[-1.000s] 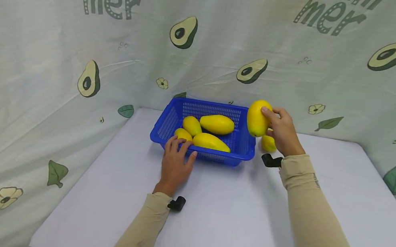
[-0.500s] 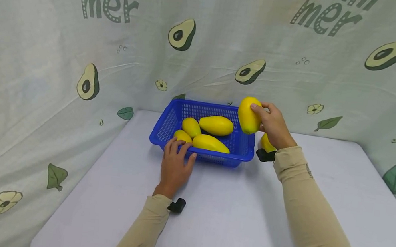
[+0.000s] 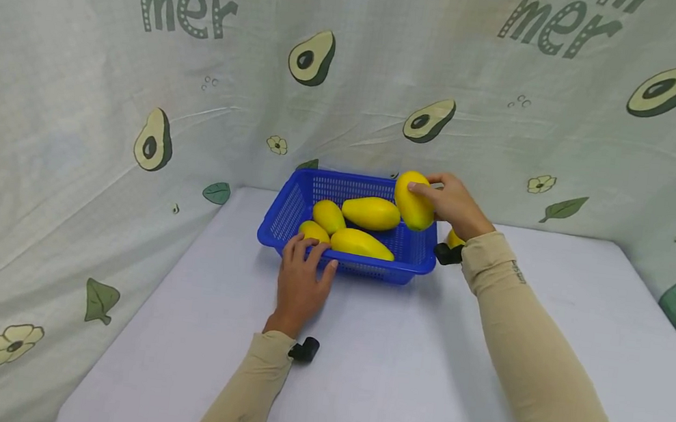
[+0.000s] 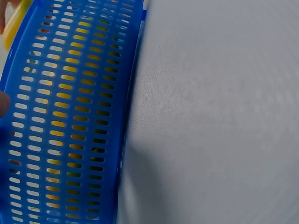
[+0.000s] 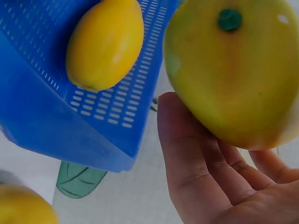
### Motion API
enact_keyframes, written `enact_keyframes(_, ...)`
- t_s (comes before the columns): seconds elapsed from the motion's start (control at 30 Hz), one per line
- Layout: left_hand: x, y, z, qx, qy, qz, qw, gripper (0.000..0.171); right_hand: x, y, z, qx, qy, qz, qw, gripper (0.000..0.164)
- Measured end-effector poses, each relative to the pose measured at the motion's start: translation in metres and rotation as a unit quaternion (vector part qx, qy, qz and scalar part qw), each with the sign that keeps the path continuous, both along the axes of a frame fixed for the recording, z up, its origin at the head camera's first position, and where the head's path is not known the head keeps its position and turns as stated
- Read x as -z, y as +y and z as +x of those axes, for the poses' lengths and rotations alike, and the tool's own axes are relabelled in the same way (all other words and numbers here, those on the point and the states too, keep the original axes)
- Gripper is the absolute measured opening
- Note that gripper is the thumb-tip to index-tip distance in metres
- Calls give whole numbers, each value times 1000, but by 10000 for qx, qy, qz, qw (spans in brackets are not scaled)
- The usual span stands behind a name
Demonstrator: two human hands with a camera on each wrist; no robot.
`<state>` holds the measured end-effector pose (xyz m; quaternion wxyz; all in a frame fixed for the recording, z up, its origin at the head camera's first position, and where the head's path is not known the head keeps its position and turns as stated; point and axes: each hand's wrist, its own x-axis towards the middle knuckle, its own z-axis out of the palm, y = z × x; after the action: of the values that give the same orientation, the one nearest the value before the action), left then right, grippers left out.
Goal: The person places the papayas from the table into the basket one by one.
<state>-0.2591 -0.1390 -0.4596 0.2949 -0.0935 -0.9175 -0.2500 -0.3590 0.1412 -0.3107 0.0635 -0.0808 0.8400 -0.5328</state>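
Observation:
My right hand (image 3: 459, 206) grips a plump yellow mango (image 3: 414, 201) above the right end of a blue plastic basket (image 3: 412, 268). In the right wrist view the held mango (image 5: 233, 79) shows a green stem nub, with the fingers beneath it. At the basket's front rim, my left hand (image 3: 301, 290) holds on with fingers over the edge and thumb on the near side. Inside lie a long mango (image 3: 371, 213) at the back, another long mango (image 3: 362, 243) in front, and two smaller mangoes (image 3: 328, 216) on the left, one partly behind the fingers.
Another yellow fruit (image 3: 455, 238) lies on the white table (image 3: 396, 368) right of the basket, mostly hidden by my right wrist. Behind the table hangs a pale cloth (image 3: 347, 122) printed with avocados, leaves and lettering.
My right hand has carried the mango leftward, from beside the basket's right edge to over its right end, and lowered it slightly in the last half second. My left hand has stayed put.

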Motion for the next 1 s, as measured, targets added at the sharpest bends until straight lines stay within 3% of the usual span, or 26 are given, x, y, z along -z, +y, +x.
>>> enact_keyframes(0.43,2,-1,-5,49,328,2,9994,36,-25,-9,-10,-388,-109,1040,9938,77)
enact_keyframes(0.73,3,-3,-2,-41,112,-47,9999,37,-29,-18,-12,-631,-82,1431,9877,75)
enact_keyframes(1.0,3,-1,-3,46,331,9,9994,36,-27,-18,-15,-597,-90,1543,9862,72)
